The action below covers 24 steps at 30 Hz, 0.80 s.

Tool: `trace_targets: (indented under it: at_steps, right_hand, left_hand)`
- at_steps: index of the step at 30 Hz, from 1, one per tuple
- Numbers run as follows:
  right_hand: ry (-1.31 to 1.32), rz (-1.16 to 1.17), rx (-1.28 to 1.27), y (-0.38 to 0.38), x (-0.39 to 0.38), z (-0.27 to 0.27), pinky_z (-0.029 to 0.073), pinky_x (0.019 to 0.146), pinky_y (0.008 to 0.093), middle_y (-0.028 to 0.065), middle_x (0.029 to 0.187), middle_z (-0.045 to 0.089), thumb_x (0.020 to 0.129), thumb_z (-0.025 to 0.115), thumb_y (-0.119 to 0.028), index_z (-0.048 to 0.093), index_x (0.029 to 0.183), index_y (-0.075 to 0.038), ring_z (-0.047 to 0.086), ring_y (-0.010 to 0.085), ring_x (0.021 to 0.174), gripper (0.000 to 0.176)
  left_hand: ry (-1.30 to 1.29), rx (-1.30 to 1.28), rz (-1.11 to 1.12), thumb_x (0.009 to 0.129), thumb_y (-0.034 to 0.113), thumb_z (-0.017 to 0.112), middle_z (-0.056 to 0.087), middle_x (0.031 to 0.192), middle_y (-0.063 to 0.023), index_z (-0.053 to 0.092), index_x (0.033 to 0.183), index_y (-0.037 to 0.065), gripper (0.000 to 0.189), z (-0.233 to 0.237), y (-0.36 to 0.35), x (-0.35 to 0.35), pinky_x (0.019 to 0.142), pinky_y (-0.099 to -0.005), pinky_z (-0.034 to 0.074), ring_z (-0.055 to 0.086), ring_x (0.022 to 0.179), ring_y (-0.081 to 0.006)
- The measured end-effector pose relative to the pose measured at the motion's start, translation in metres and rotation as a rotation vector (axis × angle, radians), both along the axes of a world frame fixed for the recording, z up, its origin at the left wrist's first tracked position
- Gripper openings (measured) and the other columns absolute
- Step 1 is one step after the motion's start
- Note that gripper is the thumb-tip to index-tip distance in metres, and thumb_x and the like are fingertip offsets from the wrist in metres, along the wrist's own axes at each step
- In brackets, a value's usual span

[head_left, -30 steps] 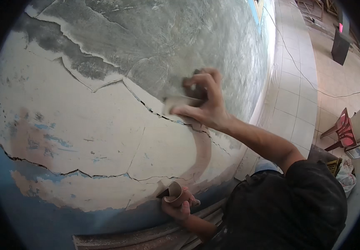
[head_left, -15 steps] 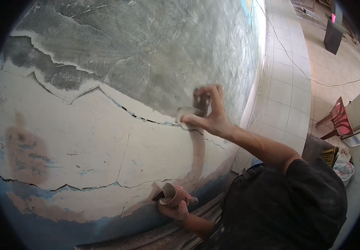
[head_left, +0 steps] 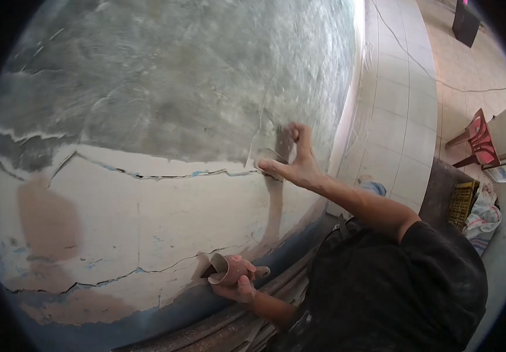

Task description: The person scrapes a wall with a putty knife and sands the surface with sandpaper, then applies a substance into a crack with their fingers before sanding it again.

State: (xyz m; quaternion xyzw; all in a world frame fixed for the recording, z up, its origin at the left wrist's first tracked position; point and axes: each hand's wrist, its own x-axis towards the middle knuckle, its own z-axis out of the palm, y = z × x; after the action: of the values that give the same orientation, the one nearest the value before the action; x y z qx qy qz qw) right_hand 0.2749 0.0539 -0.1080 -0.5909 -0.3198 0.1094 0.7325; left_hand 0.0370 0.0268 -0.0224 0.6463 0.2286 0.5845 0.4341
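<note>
My right hand (head_left: 300,161) is at the wall (head_left: 177,211), where a jagged crack (head_left: 171,176) runs between grey and white areas. Its thumb presses on a thin, pale flat piece (head_left: 269,157), whose exact kind I cannot make out. Lower down, my left hand (head_left: 235,284) grips a curled sheet of sandpaper (head_left: 236,271), brownish outside and pale inside. A rounded handle-like end (head_left: 263,271) pokes out beyond its fingers. Beside the sheet's opening is a dark pointed shape (head_left: 208,270), perhaps a blade or shadow. Another crack (head_left: 109,280) runs along the lower wall.
Long brown lengths of material (head_left: 218,328) lie along the wall's foot. To the right are pale floor tiles (head_left: 402,111), a red plastic chair (head_left: 479,141), a yellow crate (head_left: 462,202) and a white bag (head_left: 484,217). A cable (head_left: 423,73) crosses the floor.
The view has shifted, so the cracks appear farther left. My right hand has moved rightward along the wall with the pale piece. My left hand still grips the curled sandpaper.
</note>
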Motion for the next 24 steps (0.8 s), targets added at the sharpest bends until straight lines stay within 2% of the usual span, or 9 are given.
trace_targets:
  at_steps: [2,5,8,11,14,17,18,21,24]
  right_hand:
    - [0.047,0.028,0.06,0.003,0.001,0.03,0.034,0.091,0.0369,0.0098,0.105,0.032,0.059,0.087,-0.045,0.029,0.121,-0.003,0.035,0.021,0.102,0.094]
    - [-0.186,-0.059,0.063,0.006,0.009,0.037,0.033,0.09,0.037,0.0094,0.104,0.031,0.059,0.087,-0.046,0.029,0.121,-0.004,0.035,0.021,0.101,0.095]
    - [-0.067,-0.056,-0.034,-0.002,-0.004,-0.012,0.033,0.09,0.0375,0.0107,0.105,0.031,0.058,0.086,-0.049,0.027,0.122,-0.003,0.034,0.0229,0.102,0.099]
    - [-0.005,-0.036,-0.074,-0.004,-0.008,-0.02,0.032,0.09,0.0398,0.0108,0.104,0.031,0.056,0.086,-0.052,0.024,0.122,-0.003,0.034,0.0239,0.101,0.103]
    - [0.036,-0.03,0.127,0.003,0.003,0.023,0.032,0.089,0.0415,0.0095,0.101,0.031,0.055,0.086,-0.053,0.022,0.125,-0.008,0.035,0.0239,0.1,0.105]
    - [-0.003,0.032,0.036,-0.006,0.007,0.033,0.029,0.094,0.0455,0.0158,0.111,0.034,0.058,0.078,-0.064,0.028,0.128,-0.003,0.037,0.0282,0.106,0.105]
    - [-0.008,-0.004,0.036,-0.005,0.002,0.018,0.028,0.094,0.0446,0.0151,0.109,0.034,0.058,0.078,-0.065,0.028,0.13,-0.002,0.037,0.0275,0.104,0.109]
    - [0.07,-0.027,-0.079,-0.01,-0.011,-0.002,0.032,0.086,0.0429,0.0115,0.1,0.034,0.053,0.085,-0.058,0.02,0.129,-0.01,0.037,0.0247,0.098,0.111]
    - [0.107,-0.017,-0.105,-0.016,-0.005,0.013,0.034,0.086,0.0431,0.0137,0.103,0.036,0.054,0.084,-0.059,0.02,0.13,-0.006,0.038,0.0263,0.1,0.113]
  left_hand:
    - [0.016,0.022,-0.052,0.074,0.021,0.068,0.058,0.083,-0.0179,0.037,0.117,-0.015,0.064,0.0,0.003,-0.004,0.035,-0.0231,0.038,0.056,0.051,-0.0164]
    - [0.082,0.046,-0.08,0.074,0.021,0.068,0.058,0.089,-0.0186,0.036,0.118,-0.013,0.064,-0.003,0.006,-0.013,0.036,-0.0235,0.039,0.057,0.053,-0.0167]
    - [0.117,0.03,-0.003,0.073,0.021,0.067,0.056,0.087,-0.0186,0.035,0.12,-0.012,0.066,0.004,-0.002,-0.005,0.038,-0.0248,0.043,0.057,0.053,-0.0174]
    - [0.195,-0.012,-0.019,0.067,0.012,0.057,0.049,0.112,-0.0192,0.029,0.134,0.001,0.073,-0.008,0.007,-0.033,0.046,-0.0237,0.047,0.053,0.055,-0.0187]
    - [0.125,0.023,0.01,0.066,0.012,0.056,0.05,0.111,-0.0189,0.031,0.134,0.002,0.072,-0.009,0.004,-0.023,0.045,-0.0239,0.047,0.054,0.059,-0.0185]
    - [0.126,-0.016,0.079,0.066,0.012,0.056,0.051,0.108,-0.0176,0.033,0.133,0.002,0.071,-0.008,0.003,-0.026,0.043,-0.0232,0.046,0.055,0.062,-0.0187]
    - [0.16,-0.003,0.07,0.066,0.013,0.056,0.051,0.107,-0.0173,0.032,0.133,0.002,0.071,-0.005,0.001,-0.026,0.043,-0.0227,0.045,0.055,0.061,-0.0184]
    - [0.2,0.023,0.06,0.067,0.014,0.058,0.051,0.104,-0.0182,0.031,0.133,0.001,0.073,-0.004,0.002,-0.017,0.043,-0.0229,0.045,0.055,0.06,-0.0187]
    - [0.212,-0.004,0.081,0.068,0.015,0.061,0.05,0.102,-0.0211,0.027,0.133,-0.004,0.075,0.001,-0.001,-0.02,0.047,-0.0254,0.047,0.053,0.058,-0.0204]
